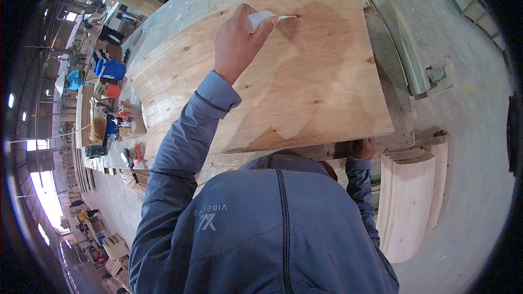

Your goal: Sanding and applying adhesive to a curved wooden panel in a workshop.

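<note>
A white plastic squeeze bottle (258,21) with a narrow pointed nozzle is held in my left hand (239,43). Its tip points right and reaches a small dark knot (298,16) near the far end of a large plywood sheet (261,77). I cannot tell whether the tip touches the wood. Shadows of my arm and body fall across the sheet. My right hand (363,149) is at the sheet's near right corner, at or just below its edge. Its fingers are partly hidden, so its grip is unclear.
Curved plywood panels (412,200) stand stacked at the right. A long board (402,49) runs beyond the sheet's right edge. An orbital sander (131,155), a blue bucket (110,68) and a red container (111,90) are on the left. Another person (102,28) is farther back.
</note>
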`<state>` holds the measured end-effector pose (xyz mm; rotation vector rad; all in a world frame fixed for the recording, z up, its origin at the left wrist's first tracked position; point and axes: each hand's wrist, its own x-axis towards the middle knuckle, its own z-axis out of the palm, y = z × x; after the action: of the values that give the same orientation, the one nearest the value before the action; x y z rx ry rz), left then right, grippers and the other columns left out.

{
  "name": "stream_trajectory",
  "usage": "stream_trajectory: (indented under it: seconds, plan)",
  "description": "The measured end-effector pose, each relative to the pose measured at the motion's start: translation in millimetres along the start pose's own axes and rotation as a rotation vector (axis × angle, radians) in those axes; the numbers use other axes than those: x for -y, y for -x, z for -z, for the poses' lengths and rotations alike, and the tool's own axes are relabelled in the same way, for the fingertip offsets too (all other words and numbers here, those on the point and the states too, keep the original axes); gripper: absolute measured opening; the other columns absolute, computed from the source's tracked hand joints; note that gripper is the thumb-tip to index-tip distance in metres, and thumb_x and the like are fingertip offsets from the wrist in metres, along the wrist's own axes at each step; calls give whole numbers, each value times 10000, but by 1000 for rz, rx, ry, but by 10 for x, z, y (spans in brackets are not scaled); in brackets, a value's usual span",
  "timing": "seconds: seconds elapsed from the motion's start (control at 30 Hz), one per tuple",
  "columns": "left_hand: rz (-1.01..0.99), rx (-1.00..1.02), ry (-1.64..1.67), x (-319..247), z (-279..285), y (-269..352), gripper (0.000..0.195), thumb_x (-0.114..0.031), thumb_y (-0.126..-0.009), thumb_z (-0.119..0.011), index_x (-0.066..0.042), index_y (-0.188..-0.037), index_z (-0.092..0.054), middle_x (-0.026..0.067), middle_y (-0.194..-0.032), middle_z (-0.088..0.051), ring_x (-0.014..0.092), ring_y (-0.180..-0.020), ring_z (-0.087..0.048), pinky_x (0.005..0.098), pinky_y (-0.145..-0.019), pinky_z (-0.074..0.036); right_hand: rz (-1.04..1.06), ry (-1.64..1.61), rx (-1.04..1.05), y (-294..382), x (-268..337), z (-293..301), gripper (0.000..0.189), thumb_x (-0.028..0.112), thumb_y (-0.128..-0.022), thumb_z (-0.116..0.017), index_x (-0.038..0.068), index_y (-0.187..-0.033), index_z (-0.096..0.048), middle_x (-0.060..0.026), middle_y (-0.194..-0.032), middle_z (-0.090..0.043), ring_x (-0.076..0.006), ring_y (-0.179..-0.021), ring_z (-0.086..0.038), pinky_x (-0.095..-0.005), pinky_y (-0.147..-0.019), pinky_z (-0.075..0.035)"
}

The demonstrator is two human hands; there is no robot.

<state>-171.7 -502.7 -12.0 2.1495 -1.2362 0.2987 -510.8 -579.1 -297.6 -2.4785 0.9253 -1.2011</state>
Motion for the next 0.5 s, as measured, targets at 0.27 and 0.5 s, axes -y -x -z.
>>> stream_trajectory:
  seconds: [0.27,0.5]
  plan:
    - [-35,-21,-10,13,-10,10,440,-455,-824,-637,-30,-847,-527,174,-696,-619,353,-640,-616,421,-538,-467,-5,-19,-10,-51,45,24,508,389,-615,-744,159,-1056,-640,-122,-898,-657,-339,-650,-620,-414,-503,-494]
    - [172,-9,279,220,45,106,403,-404,-838,-648,-18,-905,-552,123,-738,-631,173,-649,-620,329,-570,-476,-28,7,13,-48,47,39,462,376,-662,-721,155,-1059,-638,-124,-888,-657,-335,-658,-626,-404,-505,-496]
